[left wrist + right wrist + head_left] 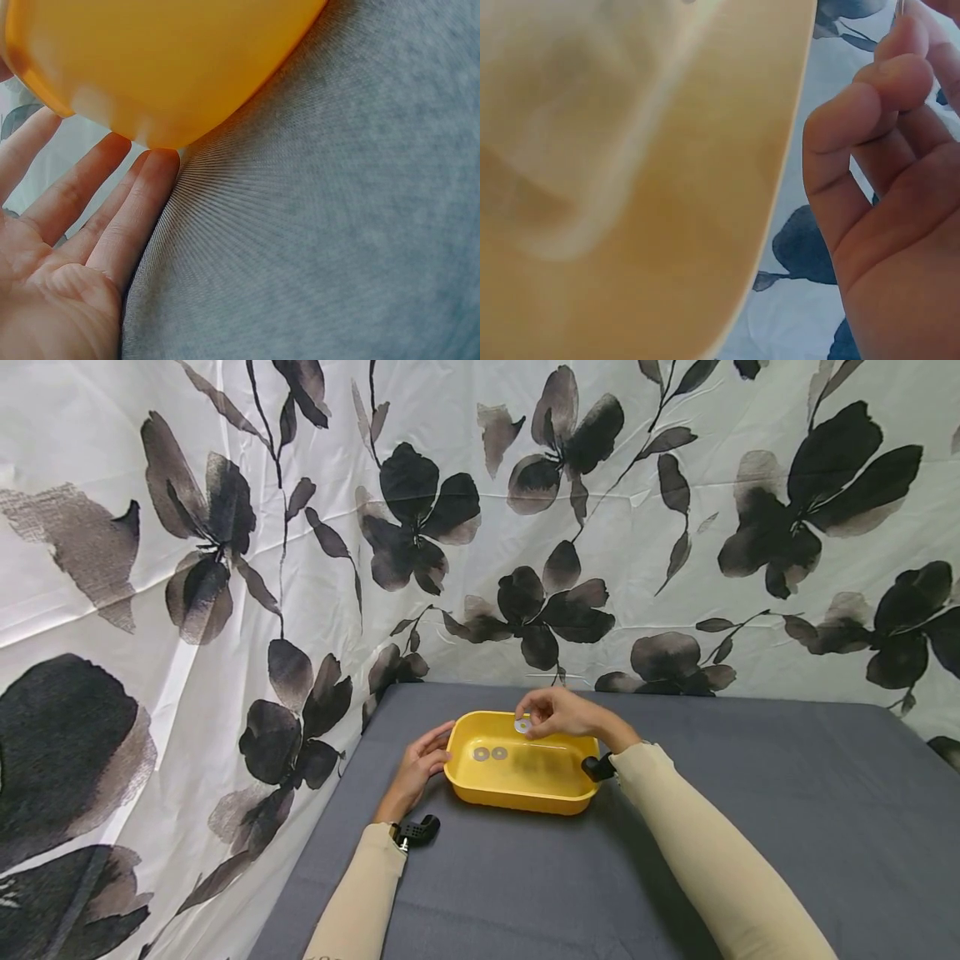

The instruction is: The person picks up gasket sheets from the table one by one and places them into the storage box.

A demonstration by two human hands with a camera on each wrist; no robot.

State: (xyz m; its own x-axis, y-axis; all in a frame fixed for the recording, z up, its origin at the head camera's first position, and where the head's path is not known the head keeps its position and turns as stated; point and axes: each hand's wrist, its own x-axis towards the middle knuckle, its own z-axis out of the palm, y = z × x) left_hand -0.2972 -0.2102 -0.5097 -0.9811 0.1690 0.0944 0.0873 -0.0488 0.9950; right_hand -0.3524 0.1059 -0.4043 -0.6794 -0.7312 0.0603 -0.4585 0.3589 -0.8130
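Nearest the head camera, at the lower edge, are the left sleeve (358,897) and the right sleeve (720,852), both beige. The left hand (417,772) has its fingers extended and unclenched, the tips touching the left end of a yellow tray (547,777). The tray stands upright on a bench (795,802) covered in grey cloth. Two round grey discs (481,754) lie flat on the tray floor, side by side toward its left end. The right hand (564,713), fingers bent, pinches a held disc (522,726) over the tray's far side. Behind the bench hangs a white flower-printed curtain (660,552).
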